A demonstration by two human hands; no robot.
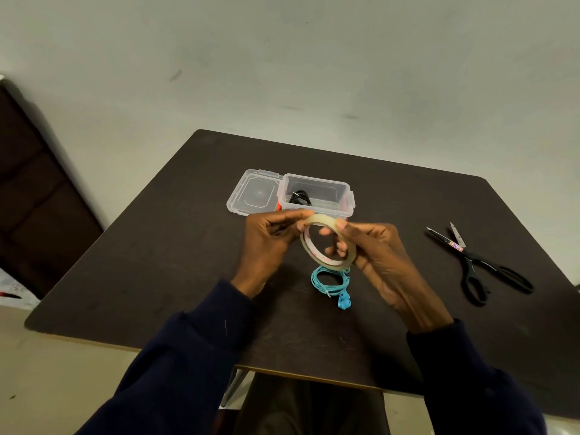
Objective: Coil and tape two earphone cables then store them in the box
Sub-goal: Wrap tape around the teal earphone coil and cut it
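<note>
Dark surface (175, 246) at lower centre of frame; pale wall (314, 73) behind. Nearest, along bottom of frame: dark blue sleeves (188, 356). Above these, centre frame: left grip (270, 240) and right grip (383, 255), both holding tape roll (310, 253), raised off surface and tilted. Left: thumb and fingers pinching upper left of rim. Right: fingers curled through the hole, thumb on top edge. Directly below roll, lying on surface: coiled blue earphone (316, 285), buds toward bottom of frame. Right of centre: black scissors (477, 259), blades apart, flat on surface. Farther up, just above grips: clear box (317, 183), open, coiled black earphone (300, 197) inside; lid (254, 193) flat against its left wall.
</note>
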